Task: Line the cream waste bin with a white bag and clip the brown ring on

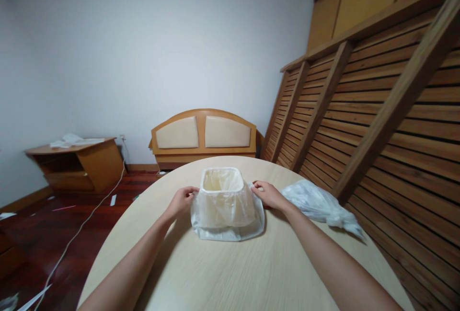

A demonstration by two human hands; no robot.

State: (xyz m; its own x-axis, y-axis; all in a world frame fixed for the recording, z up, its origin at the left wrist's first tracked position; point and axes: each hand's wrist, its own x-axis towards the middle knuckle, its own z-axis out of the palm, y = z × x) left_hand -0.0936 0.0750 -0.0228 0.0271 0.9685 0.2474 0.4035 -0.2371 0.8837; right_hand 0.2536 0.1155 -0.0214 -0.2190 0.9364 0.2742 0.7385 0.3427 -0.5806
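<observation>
A small trash bin (222,190) with a white rim stands upright on the round table, lined with a thin translucent plastic bag (230,210). The bag is folded over the rim and its loose edge hangs down around the outside, spreading onto the tabletop in front. At the bin's left side my left hand (183,201) pinches the bag's edge between thumb and fingers. My right hand (268,194) grips the bag's edge on the other side, a little away from the bin wall. The bin's far outer side is hidden.
A tied, filled white plastic bag (316,201) lies on the round table (215,277) beyond my right forearm. Slatted wooden panels (359,109) lean along the right. Behind are a headboard (203,133) and a low cabinet (86,162); a cable (86,222) crosses the floor.
</observation>
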